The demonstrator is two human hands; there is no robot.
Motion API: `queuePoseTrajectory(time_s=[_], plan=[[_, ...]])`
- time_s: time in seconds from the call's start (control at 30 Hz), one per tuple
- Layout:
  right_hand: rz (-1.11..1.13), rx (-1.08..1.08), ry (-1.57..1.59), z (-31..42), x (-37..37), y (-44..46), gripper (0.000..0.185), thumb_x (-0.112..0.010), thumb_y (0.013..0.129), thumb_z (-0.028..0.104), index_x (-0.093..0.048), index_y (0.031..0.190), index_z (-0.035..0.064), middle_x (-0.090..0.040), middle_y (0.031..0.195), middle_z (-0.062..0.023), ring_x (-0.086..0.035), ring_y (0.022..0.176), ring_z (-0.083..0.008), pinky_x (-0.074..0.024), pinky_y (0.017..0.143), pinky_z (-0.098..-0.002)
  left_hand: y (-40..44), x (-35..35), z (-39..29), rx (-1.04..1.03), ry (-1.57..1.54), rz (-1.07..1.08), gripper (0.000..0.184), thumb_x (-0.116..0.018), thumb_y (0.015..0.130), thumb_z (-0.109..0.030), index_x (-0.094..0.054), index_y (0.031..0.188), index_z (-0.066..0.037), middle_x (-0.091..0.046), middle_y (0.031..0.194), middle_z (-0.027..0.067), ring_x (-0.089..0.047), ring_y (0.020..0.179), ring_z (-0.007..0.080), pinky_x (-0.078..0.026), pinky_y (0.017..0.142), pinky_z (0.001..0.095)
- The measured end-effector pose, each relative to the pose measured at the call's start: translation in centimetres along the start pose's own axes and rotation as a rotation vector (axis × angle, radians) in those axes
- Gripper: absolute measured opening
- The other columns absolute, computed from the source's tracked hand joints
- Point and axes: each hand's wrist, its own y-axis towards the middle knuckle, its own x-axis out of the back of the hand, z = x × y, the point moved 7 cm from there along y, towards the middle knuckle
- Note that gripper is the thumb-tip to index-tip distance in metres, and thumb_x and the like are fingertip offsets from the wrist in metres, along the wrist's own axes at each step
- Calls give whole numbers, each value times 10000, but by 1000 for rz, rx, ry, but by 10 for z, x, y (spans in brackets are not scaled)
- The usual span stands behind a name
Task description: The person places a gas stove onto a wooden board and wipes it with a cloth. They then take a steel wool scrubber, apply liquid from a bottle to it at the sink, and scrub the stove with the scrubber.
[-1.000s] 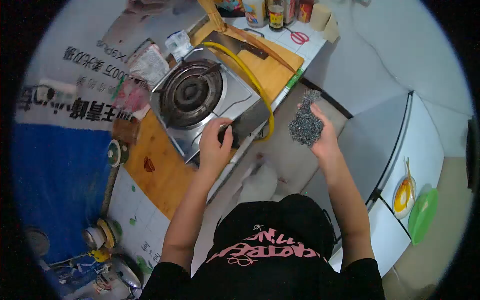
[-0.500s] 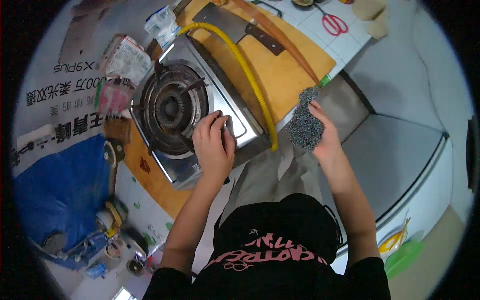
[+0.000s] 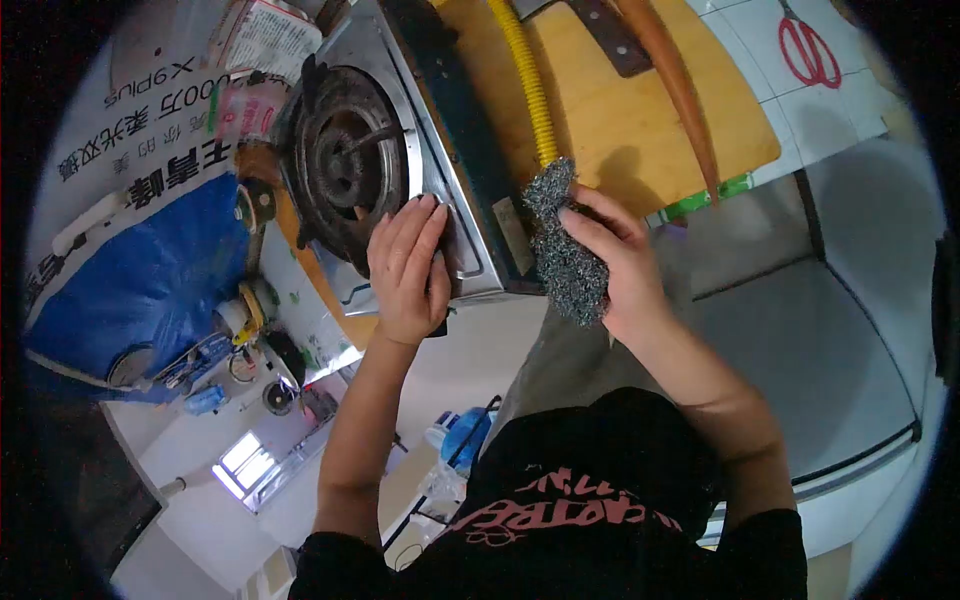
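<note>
The steel wool (image 3: 572, 270) is now nearer the gas stove (image 3: 428, 150), just right of the frame's middle.
The right hand (image 3: 622, 250) pinches the wool between thumb and fingers, closer to the casing than a moment ago, so both hands seem gathered at one spot; whether wool meets metal I cannot tell. The left hand (image 3: 408, 275) lies on the stove's near corner, fingers extended, its hold unclear. The yellow hose (image 3: 530, 82) runs up from the wool, the wooden board (image 3: 640, 140) beside it, scissors (image 3: 808, 55) at upper right.
</note>
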Motion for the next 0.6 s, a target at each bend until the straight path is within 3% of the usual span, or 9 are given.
queuePoseTrajectory(time_s=[0.23,0.33,0.43,0.5,0.57,0.6], plan=[[45,-14,85,17,3,9,265,-656,823,116,-622,1071,31,-650,972,-54,-622,866,-137,-499,767,-270,-4,-2,3,-114,3,72,485,-508,743,-2,-574,1221,-45,-527,1289,134,-491,1202,272,-322,1032,425],[22,72,66,31,12,10,304,-548,894,128,-545,1165,-10,-632,1008,-105,-632,886,-170,-523,778,-306,-8,-5,7,-107,20,80,491,-506,746,-2,-567,1231,-48,-519,1299,131,-488,1204,279,-320,1033,428],[15,127,20,38,23,10,311,-542,897,124,-536,1176,-15,-629,1032,-104,-628,901,-176,-520,787,-308,-8,-6,6,-86,21,85,490,-503,751,0,-560,1235,-50,-509,1305,134,-483,1206,287,-316,1032,436],[10,100,35,35,23,4,310,-544,896,109,-536,1184,-6,-628,1026,-103,-630,891,-185,-523,782,-312,-10,-6,3,-68,35,72,489,-505,752,-5,-556,1237,-49,-506,1305,136,-479,1206,293,-315,1032,443],[-48,155,61,29,24,-1,278,-678,814,106,-619,1073,25,-653,961,-48,-614,869,-127,-497,761,-263,-11,-5,-2,-52,47,59,489,-508,753,-10,-551,1239,-48,-502,1305,138,-476,1207,299,-314,1031,449],[-51,160,61,24,24,-3,278,-678,814,106,-619,1073,25,-653,961,-48,-614,869,-127,-497,761,-263,-10,-4,-4,-51,23,72,492,-512,753,-19,-543,1243,-45,-504,1299,144,-474,1206,308,-309,1033,456]])
